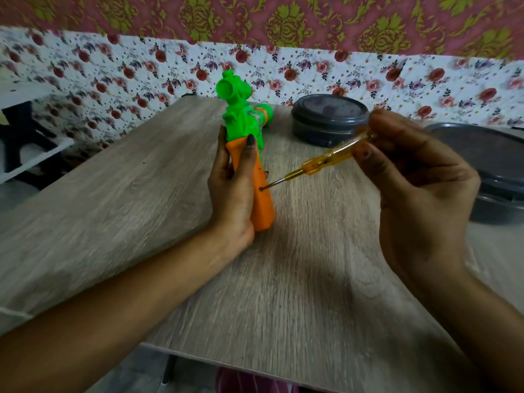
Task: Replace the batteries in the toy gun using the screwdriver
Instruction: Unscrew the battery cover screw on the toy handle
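With right hand point(419, 194), at 3 o'clock, pinching the yellow screwdriver point(326, 161) by its far end, likely for easy twirling. With left hand point(231, 191), at centre, gripping the toy gun point(246, 131) upright, green top toward 12 o'clock, steadying its orange handle against the tip at the screw point(261, 189).

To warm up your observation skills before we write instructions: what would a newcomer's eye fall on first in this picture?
The bright green-and-orange toy gun stands out at the centre of the table, held in the left grip. Next comes the yellow screwdriver, pinched in the right grip, its tip at a small hole in the orange handle.
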The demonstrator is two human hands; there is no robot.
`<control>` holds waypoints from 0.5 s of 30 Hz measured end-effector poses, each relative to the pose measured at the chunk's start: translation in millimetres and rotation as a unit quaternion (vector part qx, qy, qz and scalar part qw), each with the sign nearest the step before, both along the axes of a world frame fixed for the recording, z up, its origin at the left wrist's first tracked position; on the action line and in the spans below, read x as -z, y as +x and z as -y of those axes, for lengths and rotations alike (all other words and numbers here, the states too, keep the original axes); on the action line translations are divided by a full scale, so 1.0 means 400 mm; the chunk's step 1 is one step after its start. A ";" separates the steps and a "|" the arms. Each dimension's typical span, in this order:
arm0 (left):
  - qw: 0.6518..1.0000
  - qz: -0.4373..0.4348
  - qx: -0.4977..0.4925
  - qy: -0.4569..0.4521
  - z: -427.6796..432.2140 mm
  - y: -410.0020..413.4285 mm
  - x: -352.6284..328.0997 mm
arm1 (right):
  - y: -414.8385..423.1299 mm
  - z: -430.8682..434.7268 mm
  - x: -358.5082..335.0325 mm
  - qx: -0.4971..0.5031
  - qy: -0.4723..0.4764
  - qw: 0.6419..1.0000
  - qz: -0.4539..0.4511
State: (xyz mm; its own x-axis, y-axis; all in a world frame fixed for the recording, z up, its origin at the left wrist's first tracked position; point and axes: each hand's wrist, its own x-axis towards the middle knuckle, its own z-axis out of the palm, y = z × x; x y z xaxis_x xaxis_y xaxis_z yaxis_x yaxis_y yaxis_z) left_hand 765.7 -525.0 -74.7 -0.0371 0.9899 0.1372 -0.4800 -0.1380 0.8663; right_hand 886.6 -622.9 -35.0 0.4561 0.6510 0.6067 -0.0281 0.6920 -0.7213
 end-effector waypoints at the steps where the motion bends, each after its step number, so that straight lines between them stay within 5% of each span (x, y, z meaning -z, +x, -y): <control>1: 1.000 0.000 0.000 0.000 0.000 0.000 0.000 | -0.001 0.000 -0.001 -0.009 0.008 1.000 -0.006; 15: 1.000 0.010 -0.013 0.003 -0.014 -0.006 0.000 | 0.000 0.008 -0.008 0.002 -0.010 1.000 0.017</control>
State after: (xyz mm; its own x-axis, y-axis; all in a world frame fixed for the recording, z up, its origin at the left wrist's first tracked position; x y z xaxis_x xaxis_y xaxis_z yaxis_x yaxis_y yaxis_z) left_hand 763.4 -519.5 -74.6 -0.0663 0.9877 0.1414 -0.4926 -0.1556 0.8562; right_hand 886.5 -626.1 -31.9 0.4384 0.6619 0.6080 -0.0010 0.6768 -0.7362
